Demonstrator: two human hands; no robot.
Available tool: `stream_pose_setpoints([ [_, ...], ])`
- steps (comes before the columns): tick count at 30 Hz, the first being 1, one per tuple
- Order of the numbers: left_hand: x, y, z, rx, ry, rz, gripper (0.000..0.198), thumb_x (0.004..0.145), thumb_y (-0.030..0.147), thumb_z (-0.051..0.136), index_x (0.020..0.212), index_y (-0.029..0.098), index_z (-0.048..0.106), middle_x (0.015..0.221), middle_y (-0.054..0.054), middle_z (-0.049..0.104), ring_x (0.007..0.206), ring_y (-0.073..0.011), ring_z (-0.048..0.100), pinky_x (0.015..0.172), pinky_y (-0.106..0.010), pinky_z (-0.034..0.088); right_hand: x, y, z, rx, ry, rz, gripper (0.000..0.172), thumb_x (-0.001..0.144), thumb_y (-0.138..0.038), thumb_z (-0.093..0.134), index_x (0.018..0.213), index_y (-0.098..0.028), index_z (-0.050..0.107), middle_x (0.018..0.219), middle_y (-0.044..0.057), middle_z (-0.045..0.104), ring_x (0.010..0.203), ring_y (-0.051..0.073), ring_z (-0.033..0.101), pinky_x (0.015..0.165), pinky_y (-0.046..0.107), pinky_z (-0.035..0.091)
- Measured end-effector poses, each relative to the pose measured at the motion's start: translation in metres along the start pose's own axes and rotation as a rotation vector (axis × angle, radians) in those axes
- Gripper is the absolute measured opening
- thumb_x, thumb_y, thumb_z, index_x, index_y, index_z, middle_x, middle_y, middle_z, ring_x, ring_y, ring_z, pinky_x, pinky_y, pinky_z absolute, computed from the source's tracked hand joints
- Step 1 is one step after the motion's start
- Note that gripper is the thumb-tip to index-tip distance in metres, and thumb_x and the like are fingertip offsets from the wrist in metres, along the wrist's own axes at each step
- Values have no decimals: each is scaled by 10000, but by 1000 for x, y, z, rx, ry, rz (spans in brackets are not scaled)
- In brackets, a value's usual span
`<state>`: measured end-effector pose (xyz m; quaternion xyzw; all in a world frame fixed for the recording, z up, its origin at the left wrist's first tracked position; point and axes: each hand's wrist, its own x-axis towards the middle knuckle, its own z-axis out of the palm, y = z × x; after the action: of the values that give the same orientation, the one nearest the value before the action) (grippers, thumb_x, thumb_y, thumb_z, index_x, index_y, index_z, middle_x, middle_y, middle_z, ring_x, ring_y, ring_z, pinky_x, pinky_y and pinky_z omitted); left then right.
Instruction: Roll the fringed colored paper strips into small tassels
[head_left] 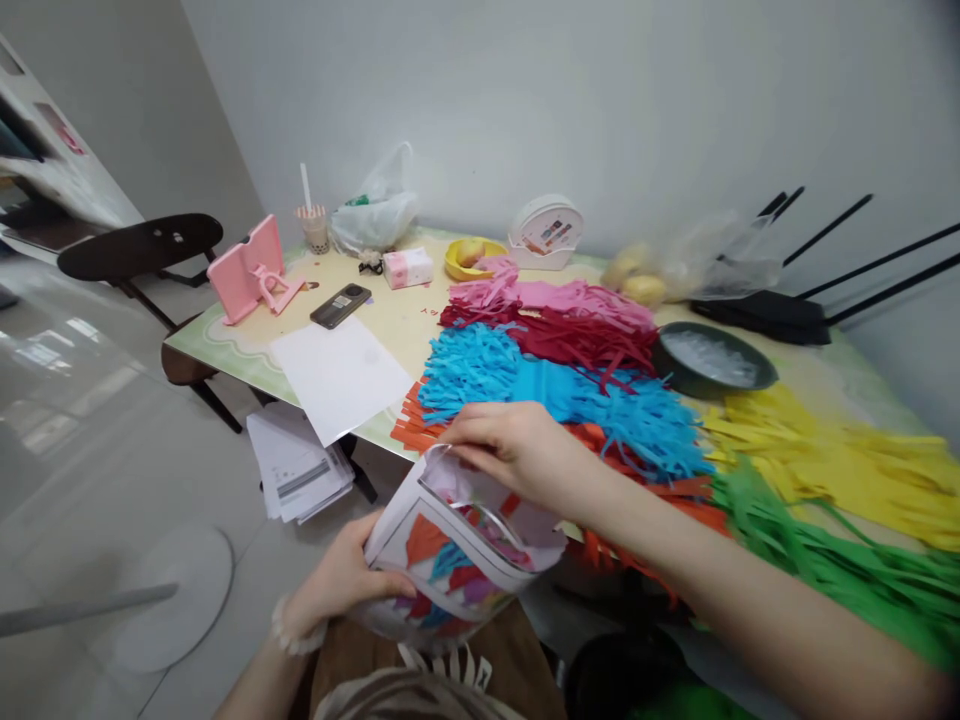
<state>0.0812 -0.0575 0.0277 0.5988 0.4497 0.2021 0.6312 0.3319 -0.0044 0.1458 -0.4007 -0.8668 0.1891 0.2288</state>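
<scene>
My left hand (341, 580) grips the lower left side of a white container (450, 555) held in my lap. It holds colourful paper scraps in red, blue and pink. My right hand (517, 450) reaches over the container's open top with fingers curled together at its rim; what they pinch is hidden. Just beyond my right hand lie fringed paper strips in blue (555, 390), orange (409, 425), dark red (592, 340) and pink (562, 295) on the table (405, 320).
Yellow (847, 450) and green (840, 560) fringed paper lie at right. A dark bowl (712, 360), white sheet (337, 375), phone (341, 305), pink stand (251, 270), tissue pack (409, 267), yellow dish (472, 257) and plastic bags sit on the table. Papers (296, 465) lie on the floor.
</scene>
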Motion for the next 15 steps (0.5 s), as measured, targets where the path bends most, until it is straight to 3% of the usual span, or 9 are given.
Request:
stream_pose_setpoints([
  [2, 0, -6, -3, -18, 20, -7, 724, 576, 416, 891, 1204, 137, 659, 1146, -75, 728, 1053, -298, 634, 928, -353, 512, -9, 1, 3, 23, 150, 17, 239, 950, -156, 534, 998, -182, 767, 989, 90, 774, 899, 189, 716, 790, 270, 534],
  [4, 1, -11, -4, -34, 44, -13, 762, 566, 427, 892, 1229, 142, 647, 1175, -79, 721, 1074, -306, 631, 946, -367, 508, -15, 1, 3, 41, 123, 37, 255, 947, -156, 523, 1009, -191, 768, 1021, 94, 773, 926, 192, 719, 817, 275, 542],
  [5, 1, -12, -4, -37, 50, -13, 769, 563, 431, 892, 1232, 143, 646, 1180, -79, 720, 1077, -308, 631, 950, -371, 508, -16, 0, 4, 58, 13, 34, 253, 930, -140, 534, 1004, -189, 770, 1013, 92, 776, 917, 192, 721, 815, 272, 543],
  [9, 2, -7, -1, -2, 7, -1, 731, 559, 427, 892, 1194, 144, 667, 1142, -71, 731, 1051, -305, 641, 932, -364, 516, -10, -5, 17, 133, -654, 57, 260, 793, -49, 603, 961, -152, 773, 879, 77, 787, 713, 163, 705, 623, 209, 521],
  [11, 3, -2, 1, 50, -18, 4, 715, 565, 421, 893, 1188, 148, 672, 1141, -64, 731, 1049, -300, 641, 933, -356, 513, -3, -9, 23, 153, -774, 31, 228, 744, -74, 651, 922, -149, 774, 819, 63, 781, 638, 151, 668, 554, 198, 492],
  [15, 4, 3, 2, 47, -50, 15, 713, 608, 425, 874, 1232, 163, 649, 1188, -58, 718, 1079, -293, 633, 957, -349, 502, 11, -13, 9, -2, -802, 41, 151, 681, -59, 646, 740, -143, 758, 638, 36, 727, 489, 128, 568, 454, 201, 414],
])
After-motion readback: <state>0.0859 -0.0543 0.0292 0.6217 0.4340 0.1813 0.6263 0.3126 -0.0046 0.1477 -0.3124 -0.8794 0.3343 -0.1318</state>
